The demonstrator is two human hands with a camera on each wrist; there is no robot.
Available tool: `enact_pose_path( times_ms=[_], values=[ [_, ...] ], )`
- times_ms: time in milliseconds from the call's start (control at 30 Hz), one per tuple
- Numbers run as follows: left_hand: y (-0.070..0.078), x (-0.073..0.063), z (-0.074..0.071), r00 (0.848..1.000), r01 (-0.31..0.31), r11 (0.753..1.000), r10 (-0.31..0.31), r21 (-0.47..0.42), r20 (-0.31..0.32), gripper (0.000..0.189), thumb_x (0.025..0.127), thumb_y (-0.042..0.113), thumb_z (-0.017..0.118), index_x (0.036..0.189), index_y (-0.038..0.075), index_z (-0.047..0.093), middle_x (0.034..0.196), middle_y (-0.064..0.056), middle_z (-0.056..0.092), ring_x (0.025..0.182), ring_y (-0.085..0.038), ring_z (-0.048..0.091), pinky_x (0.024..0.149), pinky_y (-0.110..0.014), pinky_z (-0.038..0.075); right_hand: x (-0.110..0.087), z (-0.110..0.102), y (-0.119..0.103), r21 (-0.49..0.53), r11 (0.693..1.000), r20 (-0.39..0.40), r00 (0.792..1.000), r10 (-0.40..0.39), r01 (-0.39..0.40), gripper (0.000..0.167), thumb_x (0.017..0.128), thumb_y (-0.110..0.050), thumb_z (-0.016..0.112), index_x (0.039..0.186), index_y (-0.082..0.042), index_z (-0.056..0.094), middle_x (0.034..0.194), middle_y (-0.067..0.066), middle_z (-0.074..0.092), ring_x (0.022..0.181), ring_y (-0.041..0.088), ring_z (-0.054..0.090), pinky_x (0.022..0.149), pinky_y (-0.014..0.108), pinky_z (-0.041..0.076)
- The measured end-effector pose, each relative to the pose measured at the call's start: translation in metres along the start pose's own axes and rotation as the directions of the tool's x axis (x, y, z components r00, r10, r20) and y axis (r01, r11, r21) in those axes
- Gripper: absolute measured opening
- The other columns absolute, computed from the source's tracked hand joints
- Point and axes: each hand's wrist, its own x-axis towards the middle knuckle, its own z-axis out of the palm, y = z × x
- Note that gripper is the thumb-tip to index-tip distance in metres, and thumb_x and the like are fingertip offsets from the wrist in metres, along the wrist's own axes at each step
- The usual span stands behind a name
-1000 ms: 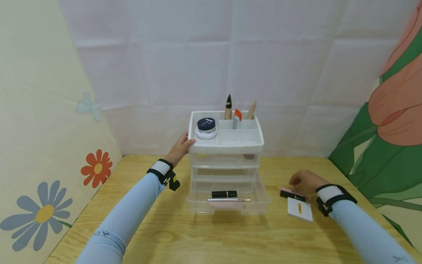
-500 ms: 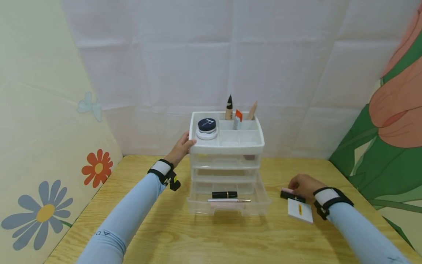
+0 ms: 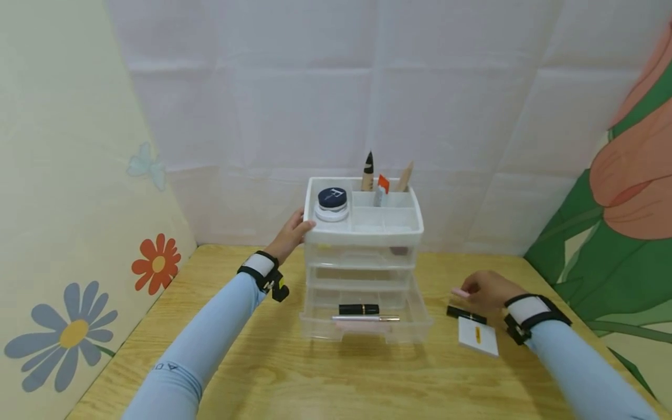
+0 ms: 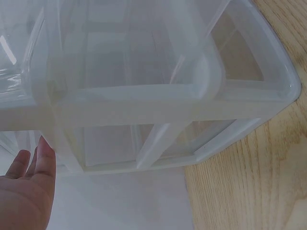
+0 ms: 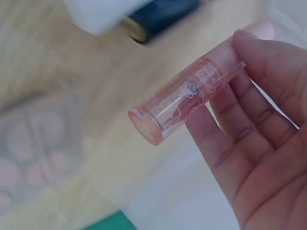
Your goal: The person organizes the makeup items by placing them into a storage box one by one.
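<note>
At the upper left corner of the white drawer organizer [image 3: 362, 237], my left hand [image 3: 290, 234] lays its thumb on the rim and its fingers along the side. In the left wrist view, those fingers [image 4: 44, 160] lie nearly straight against the frame. My right hand [image 3: 490, 289] pinches a pink lipstick tube [image 5: 187, 88] with a printed, see-through end. Just below that hand on the table lie a black tube [image 3: 466, 315] and a flat white box [image 3: 478, 336] with a yellow label. The lowest drawer [image 3: 409, 331] is pulled out, holding a black tube [image 3: 359, 309] and a slim silver pen-like stick [image 3: 366, 318].
On the organizer's top sit a dark-lidded jar [image 3: 332, 198] and several upright tubes, one black-tipped [image 3: 368, 172]. A blurred translucent pack with pink rounds [image 5: 33, 153] shows in the right wrist view. White cloth [image 3: 262, 116] hangs behind the wooden table [image 3: 294, 379].
My right hand has picked up the pink lipstick tube from beside the black tube and now holds it slightly above. My left hand stays at the organizer's corner.
</note>
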Motion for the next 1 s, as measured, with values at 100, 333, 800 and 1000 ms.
enact_pose_path(
  times_ms=[100,333,800,1000],
  values=[
    [0.001,0.0,-0.001,1.0,0.01,1.0,-0.01,0.004,-0.002,0.064,0.099,0.023,0.041,0.154,0.005,0.014,0.147,-0.024,0.036,0.124,-0.036,0.044,0.104,-0.052,0.037,-0.003,-0.013,-0.008,-0.04,0.997,-0.025,0.997,-0.07,0.069,0.016,0.085,-0.006,0.072,0.098,0.001,0.07,0.089,0.005,0.066,0.08,0.022,0.06,0.071,0.045,0.052],
    [0.001,0.0,-0.002,1.0,0.003,1.0,-0.003,-0.012,-0.003,0.067,0.097,0.027,0.044,0.154,0.005,0.015,0.147,-0.023,0.036,0.124,-0.035,0.044,0.104,-0.051,0.037,-0.015,-0.042,-0.04,-0.05,0.979,-0.033,0.979,-0.202,0.2,0.012,0.089,-0.009,0.069,0.098,-0.002,0.072,0.084,-0.001,0.066,0.071,0.013,0.057,0.062,0.033,0.05],
    [0.003,0.0,0.001,1.0,-0.01,1.0,0.011,-0.012,0.006,0.065,0.098,0.025,0.041,0.153,0.004,0.016,0.145,-0.026,0.036,0.122,-0.035,0.045,0.104,-0.051,0.037,-0.044,-0.081,-0.147,-0.266,0.877,-0.011,0.908,-0.418,0.4,0.003,0.085,-0.009,0.073,0.088,-0.009,0.072,0.075,-0.009,0.059,0.065,0.006,0.05,0.058,0.029,0.046],
    [0.0,0.001,0.0,1.0,-0.013,1.0,0.013,-0.015,0.006,0.066,0.097,0.025,0.042,0.154,0.004,0.015,0.145,-0.027,0.036,0.122,-0.036,0.046,0.103,-0.049,0.039,-0.043,-0.081,-0.182,-0.289,0.849,0.029,0.891,-0.453,0.441,0.005,0.086,-0.009,0.073,0.089,-0.012,0.071,0.074,-0.01,0.058,0.064,0.006,0.049,0.057,0.026,0.045]
  ],
)
